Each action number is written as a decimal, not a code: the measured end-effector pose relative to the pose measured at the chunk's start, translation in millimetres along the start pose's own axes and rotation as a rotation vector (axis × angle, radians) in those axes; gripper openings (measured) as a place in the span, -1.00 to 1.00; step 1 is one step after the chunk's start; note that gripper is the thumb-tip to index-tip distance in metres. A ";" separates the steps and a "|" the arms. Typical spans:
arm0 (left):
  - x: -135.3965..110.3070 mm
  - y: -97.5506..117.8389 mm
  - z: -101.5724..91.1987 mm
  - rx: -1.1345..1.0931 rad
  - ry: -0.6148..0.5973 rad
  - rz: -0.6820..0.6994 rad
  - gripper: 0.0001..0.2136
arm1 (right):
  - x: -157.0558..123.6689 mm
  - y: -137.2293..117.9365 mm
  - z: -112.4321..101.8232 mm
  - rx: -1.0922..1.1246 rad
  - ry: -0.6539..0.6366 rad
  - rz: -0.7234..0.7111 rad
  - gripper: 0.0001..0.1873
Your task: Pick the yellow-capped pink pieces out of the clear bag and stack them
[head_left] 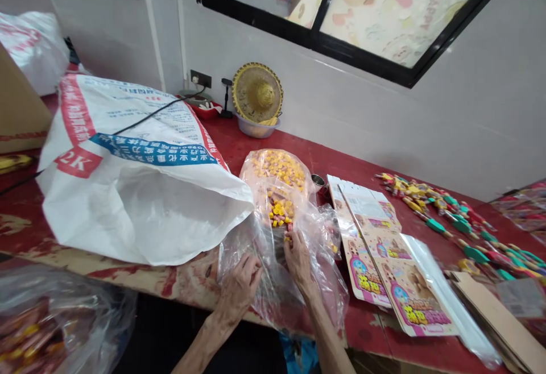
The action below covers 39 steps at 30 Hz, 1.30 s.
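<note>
Lower centre of frame, head cam: what's the L hand [245,277] up to?

Fingers curled in, by the L edge of a clear bag [273,306]. Can't tell if it's gripping any film.

And the R hand [300,257]?

Just right of it, reaching up the pic. Fingertips bunched at the near end of the yellow-tipped pcs [281,213]; can't tell if one's pinched or only touched.

Where do those pcs sit?

Mid-frame, in the clear plastic, w/ a 2nd heap [279,166] just above, also under film. More yellow-tipped stuff in another bag [91,291], lower left.

Rest of the red table [307,146]?

Left: big white sack [128,215], mouth toward the hands. Right of centre: printed cards [371,283], overlapping. Upper right of those: a loose pile of coloured bits [452,217]. Upper centre: yellow hat-shaped thing [258,92] tilted up in a pale basin [258,129], vs. the wall.
</note>
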State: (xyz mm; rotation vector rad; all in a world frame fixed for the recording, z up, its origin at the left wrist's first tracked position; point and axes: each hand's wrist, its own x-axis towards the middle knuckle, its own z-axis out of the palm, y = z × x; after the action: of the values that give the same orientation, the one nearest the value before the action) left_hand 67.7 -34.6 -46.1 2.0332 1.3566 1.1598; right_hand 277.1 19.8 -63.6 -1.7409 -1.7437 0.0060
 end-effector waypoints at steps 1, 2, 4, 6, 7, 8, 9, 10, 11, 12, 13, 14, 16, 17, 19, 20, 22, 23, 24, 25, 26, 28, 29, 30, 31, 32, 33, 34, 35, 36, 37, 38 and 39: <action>-1.9 0.0 -0.3 -0.013 0.005 -0.019 -0.81 | -7.9 -1.5 -1.0 0.028 0.001 -0.016 -0.71; -3.2 0.0 -0.2 -0.022 0.008 -0.041 -0.82 | -15.6 -3.1 -2.1 0.058 0.003 -0.037 -0.70; -3.4 0.3 1.9 -0.043 0.020 -0.085 -0.79 | -27.9 -6.6 -5.0 0.116 0.007 -0.081 -0.68; -0.7 2.2 6.2 -0.085 0.035 -0.119 -0.64 | -34.2 -10.7 -8.3 0.173 0.011 -0.092 -0.68; 1.6 4.0 8.7 -0.113 0.036 -0.128 -0.56 | -35.3 -13.2 -9.7 0.197 0.016 -0.081 -0.69; 4.4 6.3 11.3 -0.140 0.030 -0.131 -0.52 | -35.7 -15.9 -10.8 0.214 0.022 -0.064 -0.71; 7.7 8.7 14.1 -0.165 0.015 -0.127 -0.51 | -36.1 -18.9 -11.6 0.227 0.028 -0.043 -0.72; 11.6 11.0 16.9 -0.188 -0.007 -0.118 -0.51 | -37.0 -22.1 -12.0 0.240 0.034 -0.018 -0.74; 16.2 12.9 19.8 -0.209 -0.032 -0.106 -0.54 | -38.7 -25.3 -12.2 0.254 0.038 0.010 -0.75; 21.4 14.1 22.7 -0.229 -0.055 -0.094 -0.58 | -41.2 -28.5 -12.3 0.274 0.038 0.043 -0.76; 27.1 14.7 25.6 -0.247 -0.079 -0.088 -0.64 | -44.2 -31.6 -12.6 0.303 0.037 0.084 -0.76; 33.3 14.9 28.3 -0.264 -0.100 -0.091 -0.71 | -47.1 -34.3 -13.1 0.338 0.038 0.128 -0.75; 46.1 15.7 32.6 -0.292 -0.129 -0.124 -0.82 | -50.8 -39.2 -15.4 0.428 0.054 0.223 -0.74; 52.3 16.8 34.1 -0.308 -0.138 -0.147 -0.83 | -50.9 -41.4 -16.9 0.481 0.063 0.279 -0.73; 63.7 20.8 35.3 -0.342 -0.140 -0.179 -0.81 | -47.7 -45.6 -19.7 0.586 0.075 0.390 -0.71; 68.6 23.2 35.3 -0.354 -0.127 -0.181 -0.81 | -45.3 -47.6 -20.4 0.630 0.079 0.436 -0.71; 75.9 26.9 34.7 -0.339 -0.085 -0.144 -0.82 | -40.7 -51.4 -19.7 0.692 0.103 0.484 -0.71; 78.0 27.3 34.2 -0.305 -0.060 -0.107 -0.83 | -39.3 -53.2 -18.5 0.710 0.124 0.486 -0.71; 78.9 26.5 33.4 -0.258 -0.049 -0.066 -0.85 | -38.5 -54.8 -17.0 0.721 0.143 0.478 -0.72; 78.6 24.5 32.5 -0.204 -0.051 -0.027 -0.86 | -38.4 -56.2 -15.6 0.726 0.156 0.463 -0.72; 77.0 21.6 31.2 -0.152 -0.063 0.003 -0.86 | -38.7 -57.3 -14.5 0.726 0.161 0.447 -0.72; 71.2 14.9 27.3 -0.079 -0.103 0.017 -0.85 | -40.0 -58.5 -13.9 0.723 0.157 0.433 -0.71; 67.5 12.1 24.6 -0.068 -0.118 0.007 -0.85 | -40.7 -58.7 -14.5 0.724 0.155 0.436 -0.70; 63.5 10.0 21.6 -0.073 -0.121 -0.011 -0.85 | -41.3 -58.6 -15.6 0.726 0.158 0.443 -0.70; 59.5 8.9 18.2 -0.094 -0.114 -0.039 -0.84 | -41.8 -58.5 -17.0 0.728 0.162 0.451 -0.69; 55.6 8.8 14.7 -0.125 -0.100 -0.080 -0.82 | -42.2 -58.4 -18.7 0.730 0.166 0.459 -0.69; 51.9 9.6 11.3 -0.160 -0.080 -0.135 -0.79 | -42.4 -58.3 -20.4 0.730 0.166 0.466 -0.69; 48.4 10.9 8.0 -0.196 -0.061 -0.196 -0.74 | -42.4 -58.5 -22.0 0.731 0.164 0.473 -0.68; 45.0 12.5 5.1 -0.224 -0.046 -0.254 -0.70 | -42.2 -58.8 -23.4 0.731 0.161 0.480 -0.69; 41.8 13.9 2.6 -0.237 -0.036 -0.294 -0.67 | -41.9 -59.5 -24.6 0.732 0.160 0.486 -0.69; 38.6 14.9 0.6 -0.228 -0.030 -0.301 -0.66 | -41.4 -60.3 -25.4 0.733 0.162 0.490 -0.70; 35.6 15.2 -0.8 -0.196 -0.025 -0.271 -0.67 | -40.7 -61.3 -25.8 0.735 0.168 0.492 -0.70; 32.7 14.8 -1.8 -0.144 -0.023 -0.209 -0.70 | -40.1 -62.3 -25.9 0.735 0.177 0.492 -0.71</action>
State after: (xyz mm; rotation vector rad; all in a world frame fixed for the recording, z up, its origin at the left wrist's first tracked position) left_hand 79.8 -11.6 -21.2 1.7535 1.3944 1.1034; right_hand 229.0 -34.2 -33.3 -1.4892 -0.9610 0.6076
